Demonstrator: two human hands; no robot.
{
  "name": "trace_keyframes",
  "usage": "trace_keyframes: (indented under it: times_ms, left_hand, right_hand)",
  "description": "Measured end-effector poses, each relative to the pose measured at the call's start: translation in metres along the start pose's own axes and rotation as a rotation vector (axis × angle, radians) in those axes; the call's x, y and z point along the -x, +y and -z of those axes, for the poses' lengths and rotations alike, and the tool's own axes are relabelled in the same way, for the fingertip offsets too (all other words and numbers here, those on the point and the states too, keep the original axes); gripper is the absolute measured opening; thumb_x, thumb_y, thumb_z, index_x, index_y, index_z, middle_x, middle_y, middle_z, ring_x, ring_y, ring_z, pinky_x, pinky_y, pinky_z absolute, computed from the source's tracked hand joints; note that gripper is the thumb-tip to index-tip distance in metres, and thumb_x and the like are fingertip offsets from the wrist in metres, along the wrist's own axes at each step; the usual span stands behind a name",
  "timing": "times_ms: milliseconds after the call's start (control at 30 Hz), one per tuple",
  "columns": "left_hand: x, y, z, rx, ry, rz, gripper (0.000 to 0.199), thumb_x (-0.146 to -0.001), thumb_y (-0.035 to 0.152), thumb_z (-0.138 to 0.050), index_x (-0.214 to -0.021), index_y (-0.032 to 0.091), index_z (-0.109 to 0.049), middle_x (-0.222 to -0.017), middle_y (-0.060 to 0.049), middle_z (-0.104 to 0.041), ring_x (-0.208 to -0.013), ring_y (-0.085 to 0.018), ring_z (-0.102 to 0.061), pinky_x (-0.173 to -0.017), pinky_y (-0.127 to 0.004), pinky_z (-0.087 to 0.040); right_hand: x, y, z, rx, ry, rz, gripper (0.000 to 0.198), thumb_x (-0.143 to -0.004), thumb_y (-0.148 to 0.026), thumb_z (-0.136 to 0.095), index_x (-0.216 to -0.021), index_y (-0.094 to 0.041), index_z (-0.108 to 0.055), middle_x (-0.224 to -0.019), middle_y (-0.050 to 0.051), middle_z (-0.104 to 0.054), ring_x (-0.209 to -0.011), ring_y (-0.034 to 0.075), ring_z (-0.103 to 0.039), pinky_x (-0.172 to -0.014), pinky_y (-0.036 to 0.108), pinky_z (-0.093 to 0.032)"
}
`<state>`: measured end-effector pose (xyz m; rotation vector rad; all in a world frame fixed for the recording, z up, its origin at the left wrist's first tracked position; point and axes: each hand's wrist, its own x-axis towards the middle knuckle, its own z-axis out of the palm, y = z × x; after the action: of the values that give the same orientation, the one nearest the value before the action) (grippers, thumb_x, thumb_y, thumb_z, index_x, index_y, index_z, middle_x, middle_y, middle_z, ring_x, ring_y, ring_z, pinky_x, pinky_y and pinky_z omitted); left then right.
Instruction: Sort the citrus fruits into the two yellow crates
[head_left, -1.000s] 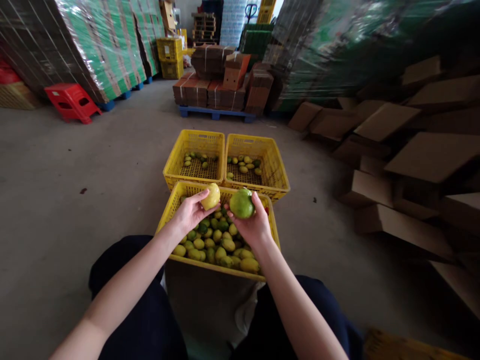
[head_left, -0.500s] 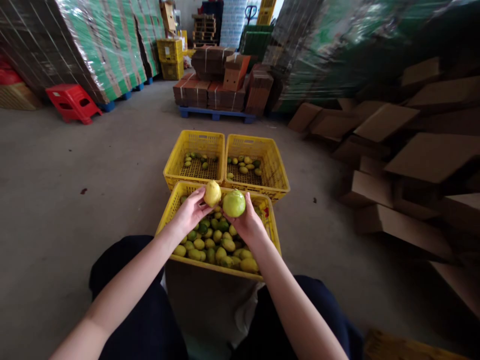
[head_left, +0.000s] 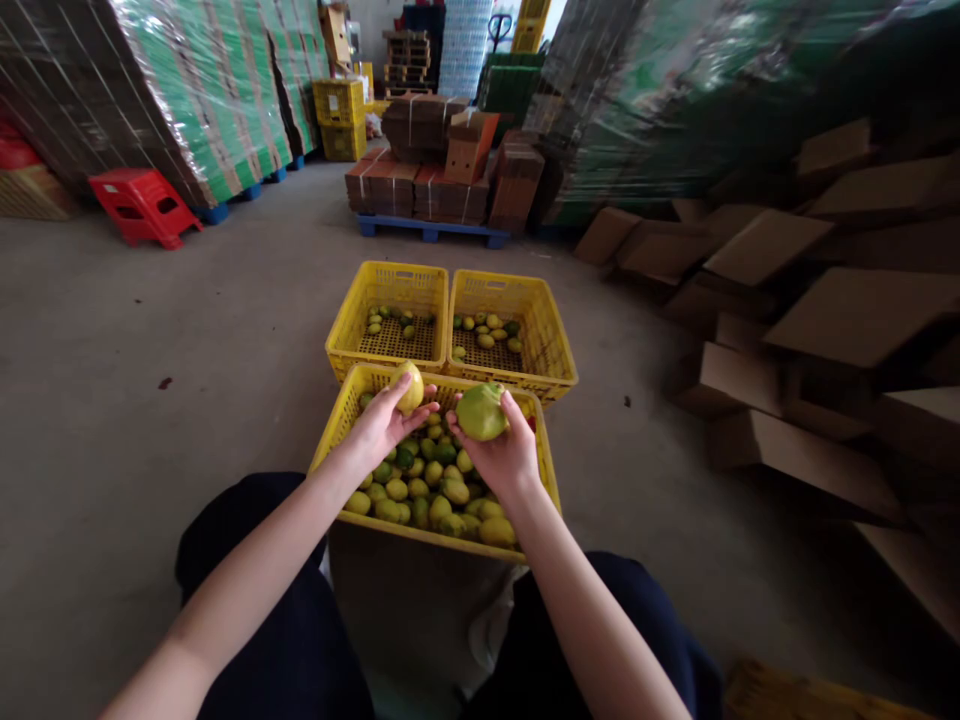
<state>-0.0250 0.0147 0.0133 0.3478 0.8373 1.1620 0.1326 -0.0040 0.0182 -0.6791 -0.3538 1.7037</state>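
Observation:
A yellow lemon (head_left: 409,390) rests in my left hand (head_left: 384,428), held between the thumb and fingers. My right hand (head_left: 504,455) grips a larger green lemon (head_left: 481,412), its thumb along the right side. Both hands are above the near yellow crate (head_left: 431,541), a short gap apart. Many yellow and green lemons (head_left: 420,488) fill that crate's bottom; the hands hide part of them. Behind it stand the far left crate (head_left: 341,310) and the far right crate (head_left: 559,325), each with several lemons on its slatted floor.
A red stool (head_left: 146,205) stands at the left. Flattened cartons (head_left: 382,185) are stacked on a blue pallet (head_left: 431,227) ahead. Loose cardboard boxes (head_left: 810,450) are heaped at the right. Wrapped green stacks (head_left: 210,100) rise at the back left. My knees flank the near crate.
My hands have drawn apart: the left with the yellow lemon went slightly left, the right with the green lemon slightly right. The green lemon has been turned in the fingers.

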Motion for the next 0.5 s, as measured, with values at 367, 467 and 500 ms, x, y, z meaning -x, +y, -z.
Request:
trace_keyframes:
  times_ms: [367,467,500]
  left_hand:
    - [0.003,0.001,-0.002,0.132,0.057,0.083,0.029,-0.089,0.039,-0.058,-0.094,0.012,-0.066,-0.074,-0.005,-0.065,-0.060,-0.011,-0.060,-0.053,-0.019,-0.051]
    - [0.004,0.003,-0.003,0.143,-0.002,0.127,0.037,-0.095,0.040,-0.046,-0.101,0.008,-0.065,-0.081,-0.012,-0.068,-0.067,-0.014,-0.064,-0.057,-0.021,-0.053]
    - [0.004,0.004,-0.004,0.144,-0.009,0.130,0.039,-0.096,0.039,-0.043,-0.105,0.008,-0.064,-0.084,-0.013,-0.069,-0.070,-0.016,-0.066,-0.060,-0.022,-0.055]
  right_hand:
    - [-0.010,-0.003,0.008,-0.098,0.087,-0.032,0.031,-0.083,-0.052,-0.059,-0.088,-0.022,-0.064,-0.083,0.003,-0.072,-0.077,0.016,-0.067,-0.062,0.025,-0.052]
    - [-0.009,-0.001,0.007,-0.044,0.035,-0.016,0.027,-0.083,-0.046,-0.063,-0.093,-0.022,-0.065,-0.092,0.003,-0.073,-0.083,0.016,-0.069,-0.068,0.026,-0.055]
    - [-0.009,0.000,0.006,-0.032,0.028,-0.005,0.026,-0.082,-0.045,-0.065,-0.094,-0.022,-0.065,-0.094,0.003,-0.074,-0.084,0.016,-0.069,-0.071,0.026,-0.055]
